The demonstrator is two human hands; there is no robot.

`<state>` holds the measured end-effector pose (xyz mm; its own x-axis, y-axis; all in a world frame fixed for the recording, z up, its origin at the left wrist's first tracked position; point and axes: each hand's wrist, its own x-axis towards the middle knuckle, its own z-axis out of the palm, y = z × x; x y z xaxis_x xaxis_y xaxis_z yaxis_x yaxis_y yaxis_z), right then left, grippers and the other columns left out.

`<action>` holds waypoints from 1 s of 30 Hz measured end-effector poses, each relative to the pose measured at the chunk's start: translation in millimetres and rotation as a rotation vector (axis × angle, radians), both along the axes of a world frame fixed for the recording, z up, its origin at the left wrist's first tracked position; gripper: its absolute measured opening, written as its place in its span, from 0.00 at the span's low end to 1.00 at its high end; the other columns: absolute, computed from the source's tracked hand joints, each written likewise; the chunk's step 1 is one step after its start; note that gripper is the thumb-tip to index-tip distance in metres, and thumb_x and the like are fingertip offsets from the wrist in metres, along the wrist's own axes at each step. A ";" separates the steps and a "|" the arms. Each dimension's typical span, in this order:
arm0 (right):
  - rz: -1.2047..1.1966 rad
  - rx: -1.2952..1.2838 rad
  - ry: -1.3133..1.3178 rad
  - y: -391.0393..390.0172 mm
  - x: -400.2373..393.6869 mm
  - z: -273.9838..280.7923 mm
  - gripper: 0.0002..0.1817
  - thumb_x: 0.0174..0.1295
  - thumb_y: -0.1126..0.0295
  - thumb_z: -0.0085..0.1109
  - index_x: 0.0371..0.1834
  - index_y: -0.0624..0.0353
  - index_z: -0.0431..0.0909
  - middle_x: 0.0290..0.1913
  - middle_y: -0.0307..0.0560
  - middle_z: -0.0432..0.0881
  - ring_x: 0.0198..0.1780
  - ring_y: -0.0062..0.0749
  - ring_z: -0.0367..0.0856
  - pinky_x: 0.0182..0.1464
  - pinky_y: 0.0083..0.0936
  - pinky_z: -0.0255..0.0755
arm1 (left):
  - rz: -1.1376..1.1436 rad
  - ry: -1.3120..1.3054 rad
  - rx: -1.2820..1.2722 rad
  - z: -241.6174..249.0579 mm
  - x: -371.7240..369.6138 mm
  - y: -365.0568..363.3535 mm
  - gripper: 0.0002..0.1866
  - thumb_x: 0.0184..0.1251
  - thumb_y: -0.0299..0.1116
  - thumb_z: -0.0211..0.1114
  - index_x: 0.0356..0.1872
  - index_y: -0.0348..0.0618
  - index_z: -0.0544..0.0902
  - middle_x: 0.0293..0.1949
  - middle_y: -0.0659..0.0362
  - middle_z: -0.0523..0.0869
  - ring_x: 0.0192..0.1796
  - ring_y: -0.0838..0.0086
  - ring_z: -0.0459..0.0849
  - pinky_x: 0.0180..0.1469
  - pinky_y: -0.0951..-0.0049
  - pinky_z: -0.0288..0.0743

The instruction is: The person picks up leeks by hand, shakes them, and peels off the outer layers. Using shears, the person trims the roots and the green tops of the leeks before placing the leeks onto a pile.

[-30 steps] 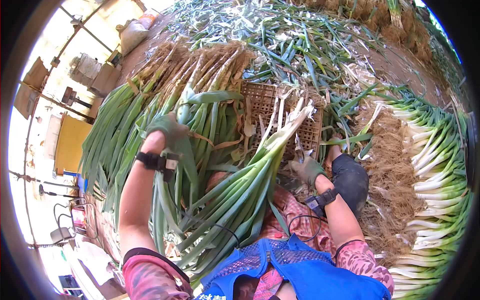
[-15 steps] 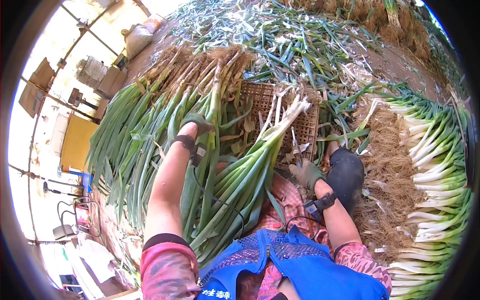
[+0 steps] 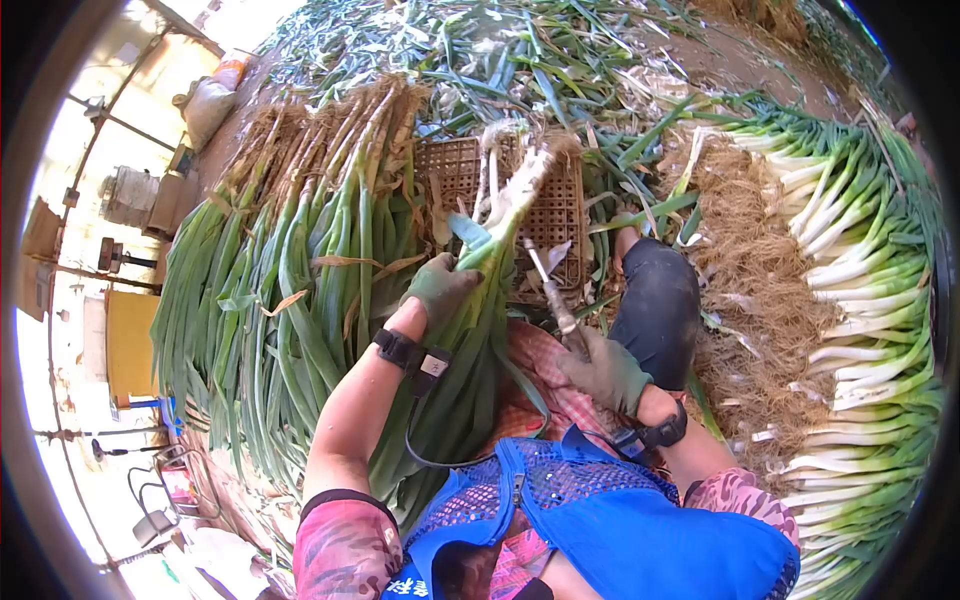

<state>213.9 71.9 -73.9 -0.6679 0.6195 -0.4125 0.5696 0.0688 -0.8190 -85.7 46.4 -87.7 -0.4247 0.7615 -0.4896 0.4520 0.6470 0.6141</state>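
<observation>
My left hand, in a green glove, is closed round the leafy upper stems of some green onions that lie across my lap. Their white root ends point away from me over a brown plastic crate. My right hand, also gloved, is closed on the handle of a slim knife, whose narrow blade points forward and left, beside the stems. Left of my left hand lies a thick row of untrimmed green onions with brown roots at the far end.
To my right a long row of green onions with clean white stems lies beside a heap of cut roots. Loose leaves cover the ground ahead. My dark-clad knee is right of the crate. A sack stands far left.
My left hand has moved from the row on the left to the green onions on my lap and closed round them. The knife stays in my right hand. The whole view has shifted.
</observation>
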 end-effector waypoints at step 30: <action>-0.020 0.162 -0.178 10.6 -33.7 -13.7 0.34 0.62 0.47 0.56 0.52 0.72 0.72 0.41 0.75 0.82 0.49 0.68 0.82 0.53 0.49 0.75 | -0.030 0.051 0.140 21.4 34.3 -28.0 0.23 0.58 0.43 0.69 0.47 0.33 0.81 0.37 0.51 0.86 0.40 0.70 0.85 0.45 0.67 0.78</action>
<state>180.3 82.4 -87.6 -0.5801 0.6999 -0.4166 0.7068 0.1783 -0.6846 -51.4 18.5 -66.3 -0.4223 0.8335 -0.3564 0.5025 0.5425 0.6732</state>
